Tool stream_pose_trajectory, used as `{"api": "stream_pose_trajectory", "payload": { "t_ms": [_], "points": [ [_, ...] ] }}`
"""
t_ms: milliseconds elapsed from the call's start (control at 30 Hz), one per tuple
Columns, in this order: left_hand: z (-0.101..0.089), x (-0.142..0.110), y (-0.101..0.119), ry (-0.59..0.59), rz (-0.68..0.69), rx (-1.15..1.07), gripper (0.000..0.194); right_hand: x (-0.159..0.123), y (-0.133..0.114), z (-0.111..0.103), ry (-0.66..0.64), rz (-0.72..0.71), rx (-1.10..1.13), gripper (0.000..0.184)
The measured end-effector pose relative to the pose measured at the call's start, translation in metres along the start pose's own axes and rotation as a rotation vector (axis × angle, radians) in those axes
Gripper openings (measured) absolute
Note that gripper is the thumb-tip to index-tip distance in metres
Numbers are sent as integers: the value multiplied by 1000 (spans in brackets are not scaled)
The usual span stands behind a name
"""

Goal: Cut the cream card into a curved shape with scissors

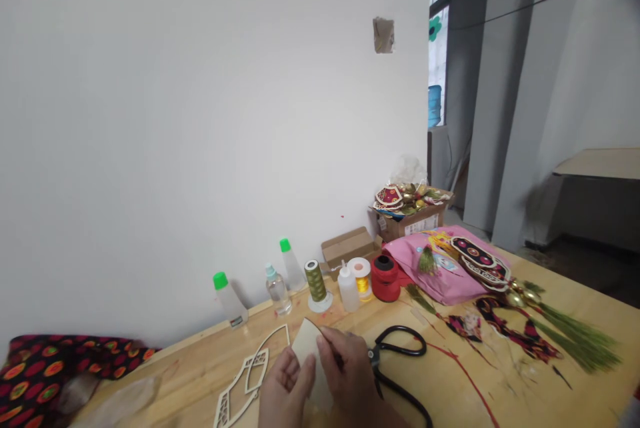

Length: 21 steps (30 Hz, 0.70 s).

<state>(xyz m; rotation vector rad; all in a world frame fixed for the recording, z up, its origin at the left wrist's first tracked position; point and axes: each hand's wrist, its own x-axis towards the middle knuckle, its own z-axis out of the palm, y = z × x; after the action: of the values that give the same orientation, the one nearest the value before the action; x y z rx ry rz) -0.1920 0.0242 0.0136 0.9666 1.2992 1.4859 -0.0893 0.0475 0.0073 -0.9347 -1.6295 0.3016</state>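
Between both hands is a flat cream-coloured piece of card (306, 341) with a pointed upper corner, tilted up toward me. My left hand (286, 388) closes on its left side, thumb laid on the face. My right hand (347, 365) pinches the right edge, partly hiding it. Just left of my left hand, thin pale cut-out frames (256, 369) with lattice corners lie on the wooden table (175, 375). Black-handled scissors (403, 330) lie beside my right hand, their blades hidden behind it.
Along the wall stand green-capped bottles (230, 301), a spray bottle (278, 293), a white squeeze bottle (349, 289) and thread spools (316, 281). At right are a pink bag (420, 261), patterned ornaments (480, 258), green tassels (580, 341) and a filled carton (417, 221). Patterned fabric (45, 375) lies left.
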Motion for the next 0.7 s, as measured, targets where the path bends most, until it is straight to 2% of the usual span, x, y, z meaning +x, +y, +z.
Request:
{"api": "stream_pose_trajectory", "payload": {
  "t_ms": [200, 333, 533, 700],
  "points": [
    [-4, 2, -4, 19, 11, 57, 15, -4, 2, -1, -18, -171, -114, 29],
    [2, 0, -2, 37, 8, 66, 10, -4, 3, -2, -18, -187, -145, 31],
    [9, -3, 3, -8, -44, 22, 17, -2, 5, -4, 20, -158, -114, 29],
    [11, -7, 6, 31, -17, 0, 17, -2, 4, -6, 70, -231, -131, 27]
  ]
}}
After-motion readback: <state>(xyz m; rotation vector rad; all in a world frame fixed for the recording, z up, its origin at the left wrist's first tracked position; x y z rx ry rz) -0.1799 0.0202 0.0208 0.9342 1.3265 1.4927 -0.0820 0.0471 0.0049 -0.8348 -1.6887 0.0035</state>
